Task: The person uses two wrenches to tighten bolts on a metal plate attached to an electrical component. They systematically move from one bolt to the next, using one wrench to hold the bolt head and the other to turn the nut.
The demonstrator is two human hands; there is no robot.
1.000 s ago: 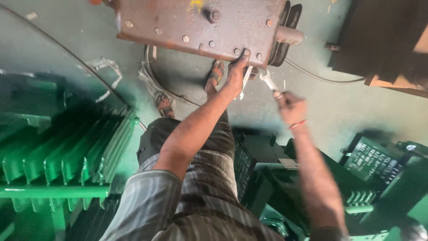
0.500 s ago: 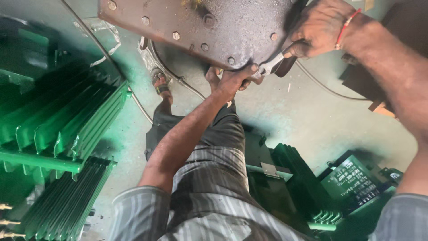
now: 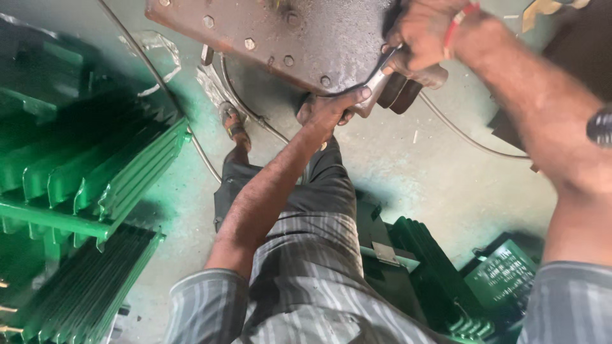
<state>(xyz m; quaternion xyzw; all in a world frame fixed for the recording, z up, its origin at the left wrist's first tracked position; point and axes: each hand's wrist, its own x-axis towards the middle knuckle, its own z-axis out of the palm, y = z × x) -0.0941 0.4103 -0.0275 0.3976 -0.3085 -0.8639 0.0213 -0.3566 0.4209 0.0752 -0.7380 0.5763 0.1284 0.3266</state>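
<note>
A rusty brown metal plate [image 3: 287,38] studded with bolts lies at the top of the view. My left hand [image 3: 328,108] grips the plate's near edge, thumb on top, beside a bolt. My right hand [image 3: 424,35] is closed on the handle of a metal wrench [image 3: 376,86], whose head reaches down to the plate's edge right next to my left thumb. A red thread band circles my right wrist.
Green finned radiator panels [image 3: 95,185] stand at the left. More green finned parts [image 3: 497,280] sit at the lower right. A thin cable [image 3: 185,127] runs across the concrete floor [image 3: 433,178]. My sandalled foot [image 3: 234,127] is under the plate.
The view has closed in on the plate. My right hand rose with the wrench from the right of the plate to its near edge. My left hand kept its grip.
</note>
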